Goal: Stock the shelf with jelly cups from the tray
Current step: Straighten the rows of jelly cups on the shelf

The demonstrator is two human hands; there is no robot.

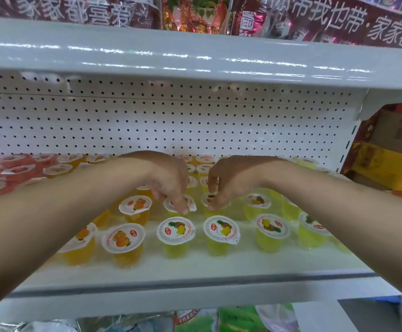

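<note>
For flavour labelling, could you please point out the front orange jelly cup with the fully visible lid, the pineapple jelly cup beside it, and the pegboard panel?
orange jelly cup (pixel 123 237): head view, lid centre.
pineapple jelly cup (pixel 176 230): head view, lid centre.
pegboard panel (pixel 171 123): head view, bare perforated face.

The 2 jelly cups (pixel 168 204) held at the fingertips (pixel 184 208) are clear glossy plastic with smooth printed film lids. Shelf deck (pixel 195 262) right under the grip looks like shiny white painted metal, same for the shelf lip (pixel 195 56) above. Back panel (pixel 171 121) behind the grip is matt perforated sheet. Matt cardboard boxes (pixel 391 164) off right of it.
</note>
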